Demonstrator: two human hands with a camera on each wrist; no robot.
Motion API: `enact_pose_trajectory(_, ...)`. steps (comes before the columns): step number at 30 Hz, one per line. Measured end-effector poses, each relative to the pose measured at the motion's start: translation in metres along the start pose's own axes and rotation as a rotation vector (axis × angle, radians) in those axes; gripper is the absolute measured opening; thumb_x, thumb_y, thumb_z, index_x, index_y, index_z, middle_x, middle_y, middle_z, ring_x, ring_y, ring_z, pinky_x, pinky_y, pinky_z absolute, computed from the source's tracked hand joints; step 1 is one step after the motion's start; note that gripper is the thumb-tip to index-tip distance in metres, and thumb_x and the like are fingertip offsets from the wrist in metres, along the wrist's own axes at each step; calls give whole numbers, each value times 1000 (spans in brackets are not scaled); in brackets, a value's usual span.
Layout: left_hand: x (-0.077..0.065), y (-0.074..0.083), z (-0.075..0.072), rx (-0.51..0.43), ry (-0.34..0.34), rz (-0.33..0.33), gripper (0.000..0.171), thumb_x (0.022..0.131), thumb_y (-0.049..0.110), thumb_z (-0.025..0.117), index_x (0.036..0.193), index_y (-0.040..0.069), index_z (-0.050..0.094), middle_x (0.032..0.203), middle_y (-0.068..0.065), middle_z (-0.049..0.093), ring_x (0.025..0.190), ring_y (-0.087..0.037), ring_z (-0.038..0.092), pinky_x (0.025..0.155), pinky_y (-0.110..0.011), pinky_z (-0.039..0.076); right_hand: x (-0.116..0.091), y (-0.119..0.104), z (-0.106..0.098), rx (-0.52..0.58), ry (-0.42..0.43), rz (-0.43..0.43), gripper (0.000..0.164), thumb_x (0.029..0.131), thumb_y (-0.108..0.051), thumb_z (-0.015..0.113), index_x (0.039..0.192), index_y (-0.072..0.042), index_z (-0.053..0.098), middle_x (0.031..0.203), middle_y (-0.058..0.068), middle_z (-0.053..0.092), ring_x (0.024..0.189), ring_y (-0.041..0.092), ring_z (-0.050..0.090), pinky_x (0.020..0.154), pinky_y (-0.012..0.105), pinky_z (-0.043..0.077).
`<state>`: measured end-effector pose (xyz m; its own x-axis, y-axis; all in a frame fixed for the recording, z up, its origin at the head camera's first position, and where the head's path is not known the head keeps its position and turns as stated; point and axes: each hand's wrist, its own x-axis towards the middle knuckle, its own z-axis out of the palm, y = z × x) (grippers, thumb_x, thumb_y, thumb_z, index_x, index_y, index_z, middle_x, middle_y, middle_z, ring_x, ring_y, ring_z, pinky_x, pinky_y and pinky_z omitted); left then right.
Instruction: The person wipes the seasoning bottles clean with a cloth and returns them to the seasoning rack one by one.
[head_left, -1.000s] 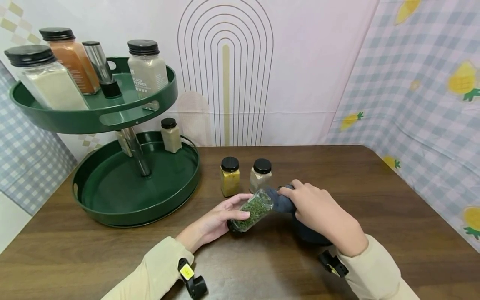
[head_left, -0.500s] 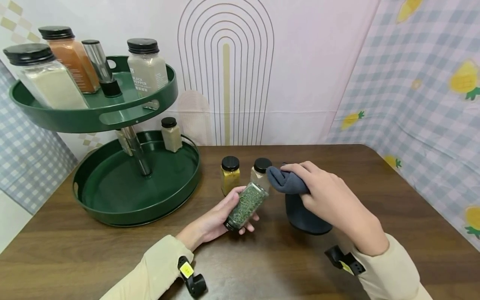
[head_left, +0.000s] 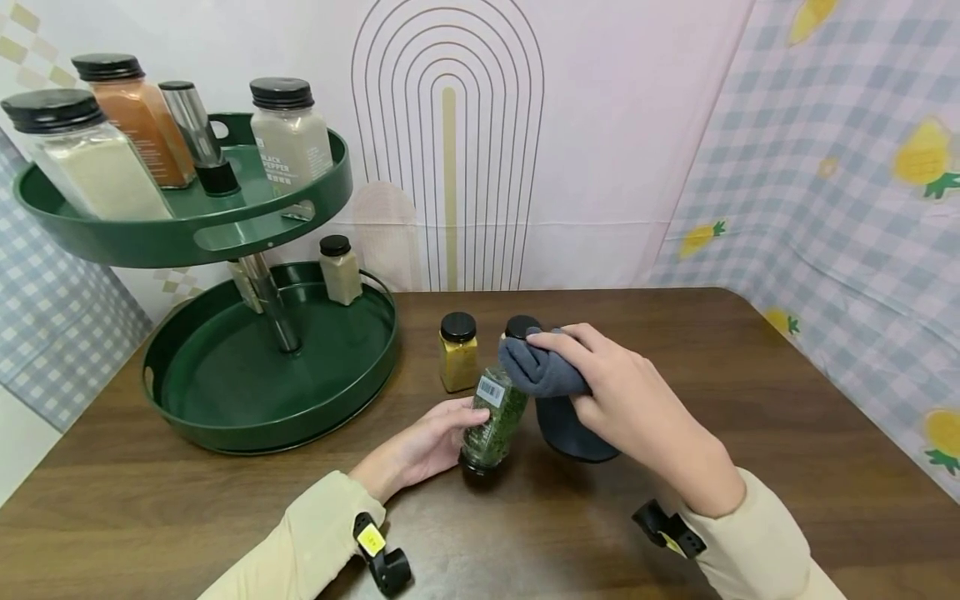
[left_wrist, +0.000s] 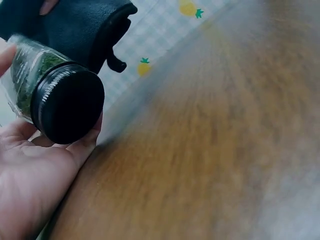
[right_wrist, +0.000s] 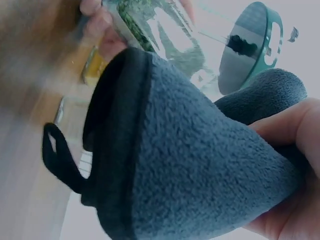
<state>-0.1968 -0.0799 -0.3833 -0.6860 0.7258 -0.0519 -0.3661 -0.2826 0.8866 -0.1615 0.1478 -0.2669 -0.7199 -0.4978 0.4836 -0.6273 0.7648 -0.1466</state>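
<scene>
My left hand (head_left: 431, 440) grips a clear jar of green dried herbs (head_left: 495, 429), tilted with its black lid (left_wrist: 70, 102) pointing down. A barcode sticker shows near the jar's upper end. My right hand (head_left: 626, 404) holds a bunched dark grey-blue cloth (head_left: 543, 371) against or very close to that upper end; contact is partly hidden. Part of the cloth hangs below the hand, and its black hanging loop (right_wrist: 62, 157) shows in the right wrist view. Just behind stand a jar of yellow spice (head_left: 459, 362) and another black-lidded jar (head_left: 521, 325), mostly covered by the cloth.
A two-tier green stand (head_left: 270, 429) occupies the left of the wooden table (head_left: 420, 537). Its upper tray (head_left: 120, 242) bears several larger jars and a metal cylinder. A small jar (head_left: 340, 271) stands on the lower tray. Patterned fabric hangs behind and at right.
The left hand has turned the herb jar, bringing its barcode sticker into view. The right hand with the cloth lifted away from the jar, then came back left to its upper end.
</scene>
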Motion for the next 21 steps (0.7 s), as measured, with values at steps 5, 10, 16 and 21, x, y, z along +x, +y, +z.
enact_pose_trajectory(5, -1, -1, 2, 43, -3, 12, 65, 82, 9, 55, 142, 8, 29, 119, 5, 53, 108, -11, 50, 96, -33, 37, 1, -7, 8, -12, -73, -47, 68, 67, 11, 60, 125, -25, 57, 122, 5, 56, 94, 23, 63, 68, 40, 52)
enact_pose_trajectory(10, -1, -2, 2, 80, 12, 27, 53, 79, 3, 58, 128, 18, 43, 116, 4, 53, 105, -11, 50, 92, -30, 39, 0, -9, 16, -97, -150, -25, 62, 69, 9, 62, 122, -23, 59, 118, 8, 57, 96, 24, 62, 59, 37, 51)
enact_pose_trajectory(16, -1, -4, 2, 148, 9, 37, 37, 78, 7, 61, 109, 23, 51, 106, 2, 55, 98, -13, 53, 84, -29, 45, -2, 0, 21, -236, -205, -10, 48, 72, 2, 69, 114, -20, 61, 108, 8, 58, 89, 26, 61, 49, 36, 46)
enact_pose_trajectory(21, -1, -4, 3, 164, 1, 42, 38, 77, 9, 62, 111, 22, 51, 107, 2, 56, 98, -13, 54, 83, -30, 45, -3, 7, 16, -315, -244, 38, 45, 71, 0, 71, 110, -21, 63, 104, 9, 59, 87, 28, 60, 48, 37, 46)
